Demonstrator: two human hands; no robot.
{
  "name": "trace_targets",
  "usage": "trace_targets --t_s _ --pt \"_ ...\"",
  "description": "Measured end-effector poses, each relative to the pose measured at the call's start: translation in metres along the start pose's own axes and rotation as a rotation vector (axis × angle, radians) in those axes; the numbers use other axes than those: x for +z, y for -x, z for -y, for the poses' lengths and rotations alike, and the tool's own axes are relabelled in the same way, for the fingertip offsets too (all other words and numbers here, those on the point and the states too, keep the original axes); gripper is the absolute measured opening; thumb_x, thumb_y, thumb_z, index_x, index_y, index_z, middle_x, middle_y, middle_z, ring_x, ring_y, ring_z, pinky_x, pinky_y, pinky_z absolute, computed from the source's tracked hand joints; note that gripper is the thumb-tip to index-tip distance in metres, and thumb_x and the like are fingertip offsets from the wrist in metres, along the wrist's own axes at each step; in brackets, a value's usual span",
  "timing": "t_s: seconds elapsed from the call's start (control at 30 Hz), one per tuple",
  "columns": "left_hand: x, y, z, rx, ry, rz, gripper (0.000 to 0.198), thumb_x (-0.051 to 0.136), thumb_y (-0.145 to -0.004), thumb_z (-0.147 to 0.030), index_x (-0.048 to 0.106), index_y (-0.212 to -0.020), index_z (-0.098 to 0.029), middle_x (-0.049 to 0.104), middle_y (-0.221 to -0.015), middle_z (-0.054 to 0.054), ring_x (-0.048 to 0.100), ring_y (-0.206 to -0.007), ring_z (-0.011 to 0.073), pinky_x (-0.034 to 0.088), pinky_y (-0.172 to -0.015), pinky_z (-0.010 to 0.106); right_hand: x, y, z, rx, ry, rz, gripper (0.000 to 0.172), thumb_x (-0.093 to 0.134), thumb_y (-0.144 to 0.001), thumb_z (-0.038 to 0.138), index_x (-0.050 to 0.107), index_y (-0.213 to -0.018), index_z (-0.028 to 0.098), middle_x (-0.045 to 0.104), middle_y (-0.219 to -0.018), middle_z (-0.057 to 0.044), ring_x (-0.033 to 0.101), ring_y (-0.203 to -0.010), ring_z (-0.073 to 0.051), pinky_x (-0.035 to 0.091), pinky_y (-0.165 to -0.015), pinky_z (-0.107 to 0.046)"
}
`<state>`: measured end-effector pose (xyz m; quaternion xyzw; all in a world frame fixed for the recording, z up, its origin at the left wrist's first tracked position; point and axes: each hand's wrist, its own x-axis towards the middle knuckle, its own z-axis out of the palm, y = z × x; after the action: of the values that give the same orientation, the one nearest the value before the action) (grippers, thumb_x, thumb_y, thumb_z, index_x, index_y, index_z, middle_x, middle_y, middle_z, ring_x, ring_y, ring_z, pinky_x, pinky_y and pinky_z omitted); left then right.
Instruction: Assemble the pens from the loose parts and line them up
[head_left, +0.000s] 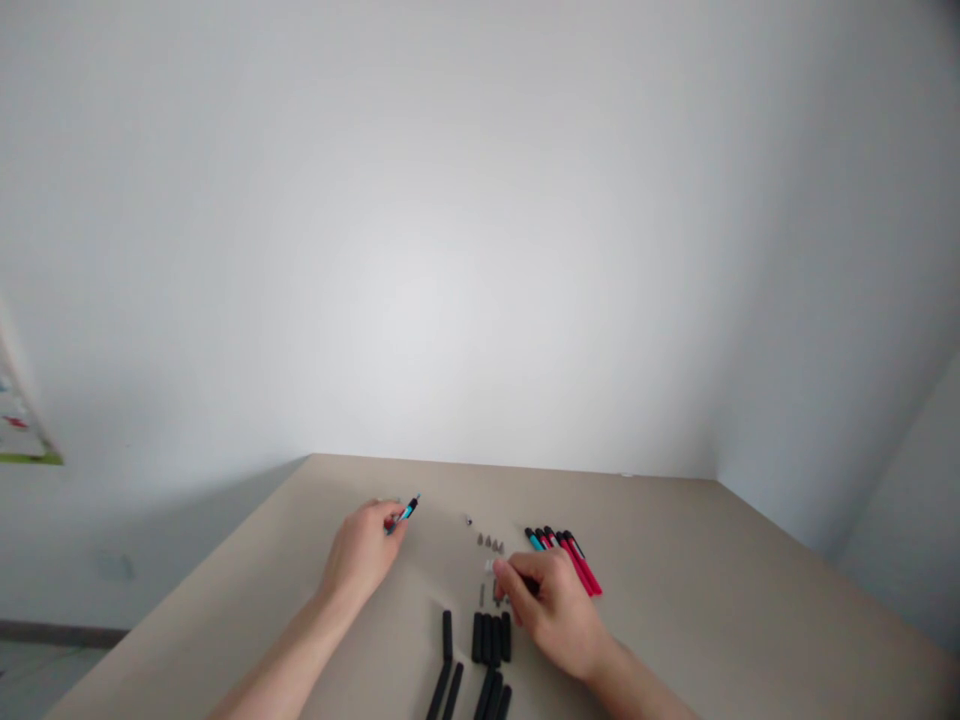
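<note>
My left hand (365,553) is closed on a thin teal pen refill (405,513) whose tip points up and to the right above the beige table (675,600). My right hand (545,600) rests on the table with its fingertips pinched on a small pale part (491,567) that I cannot make out. Just beyond it lies a row of several small grey tips (490,542). To the right of that hand lie several pens (564,555), red and teal with black ends. Several black pen barrels (490,637) lie in front of it.
More black barrels (447,690) lie near the table's front edge. A tiny dark part (469,520) sits alone behind the grey tips. A plain white wall rises behind the table, and a coloured poster (19,420) hangs at the far left.
</note>
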<state>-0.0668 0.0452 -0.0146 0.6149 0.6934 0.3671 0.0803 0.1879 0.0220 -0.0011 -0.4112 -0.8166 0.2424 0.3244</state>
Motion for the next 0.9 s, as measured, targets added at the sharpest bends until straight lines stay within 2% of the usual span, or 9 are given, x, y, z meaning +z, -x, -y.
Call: trace_targets --t_s 0.17,0.27,0.33,0.4,0.5,0.67,0.9 --pt "-0.003 0.001 -0.002 0.070 -0.244 0.011 0.019 0.059 -0.080 -0.023 0.078 -0.080 -0.023 0.068 -0.080 0.008 0.059 -0.083 0.0257 0.041 -0.082 0.034 0.000 -0.001 0.003 -0.022 -0.001 0.004 0.049 0.038 -0.095 0.037 0.058 -0.057 0.015 0.050 -0.047 0.001 0.045 -0.045 -0.009 0.030 -0.048 -0.020" --pt "-0.003 0.003 -0.005 0.062 -0.457 -0.031 0.019 0.059 -0.082 -0.027 0.078 -0.086 -0.025 0.066 -0.092 0.010 0.055 -0.091 0.0283 0.041 -0.081 0.035 0.000 0.000 0.004 -0.021 -0.001 0.013 0.048 0.038 -0.095 0.037 0.058 -0.057 0.015 0.050 -0.048 0.001 0.046 -0.046 -0.009 0.030 -0.048 -0.020" --pt "-0.003 0.005 -0.008 0.009 -0.529 -0.050 0.021 0.059 -0.082 -0.029 0.076 -0.095 -0.028 0.064 -0.099 0.010 0.053 -0.095 0.0294 0.042 -0.078 0.035 0.000 0.000 0.003 -0.018 -0.001 0.017 0.048 0.038 -0.095 0.037 0.058 -0.057 0.015 0.051 -0.048 0.001 0.046 -0.046 -0.009 0.030 -0.048 -0.020" --pt "-0.002 0.007 -0.010 -0.060 -0.561 -0.068 0.027 0.059 -0.083 -0.030 0.071 -0.106 -0.027 0.061 -0.104 0.011 0.051 -0.099 0.0308 0.041 -0.077 0.036 0.000 0.000 0.003 -0.013 -0.004 0.018 0.049 0.038 -0.095 0.037 0.058 -0.057 0.015 0.052 -0.049 0.001 0.046 -0.046 -0.009 0.030 -0.048 -0.020" --pt "-0.002 0.008 -0.010 -0.140 -0.603 -0.084 0.039 0.057 -0.083 -0.033 0.061 -0.120 -0.020 0.058 -0.109 0.015 0.049 -0.103 0.0323 0.041 -0.079 0.039 0.000 0.000 0.002 -0.011 -0.012 0.019 0.048 0.038 -0.095 0.037 0.059 -0.058 0.015 0.052 -0.049 0.001 0.047 -0.046 -0.009 0.031 -0.048 -0.020" --pt "0.000 0.008 -0.005 -0.188 -0.620 -0.013 0.036 0.050 -0.086 -0.032 0.058 -0.115 -0.012 0.059 -0.102 0.018 0.054 -0.099 0.0333 0.043 -0.076 0.041 0.000 -0.001 0.002 -0.018 -0.004 0.026 0.048 0.039 -0.095 0.037 0.058 -0.057 0.015 0.051 -0.048 0.001 0.047 -0.046 -0.009 0.030 -0.048 -0.020" --pt "-0.001 0.007 -0.003 -0.152 -0.638 0.027 0.038 0.051 -0.086 -0.033 0.057 -0.118 -0.014 0.059 -0.102 0.017 0.056 -0.099 0.0334 0.044 -0.076 0.041 0.000 -0.001 0.002 -0.030 0.017 0.024 0.049 0.038 -0.096 0.038 0.059 -0.058 0.015 0.052 -0.049 0.001 0.047 -0.047 -0.010 0.031 -0.049 -0.020"
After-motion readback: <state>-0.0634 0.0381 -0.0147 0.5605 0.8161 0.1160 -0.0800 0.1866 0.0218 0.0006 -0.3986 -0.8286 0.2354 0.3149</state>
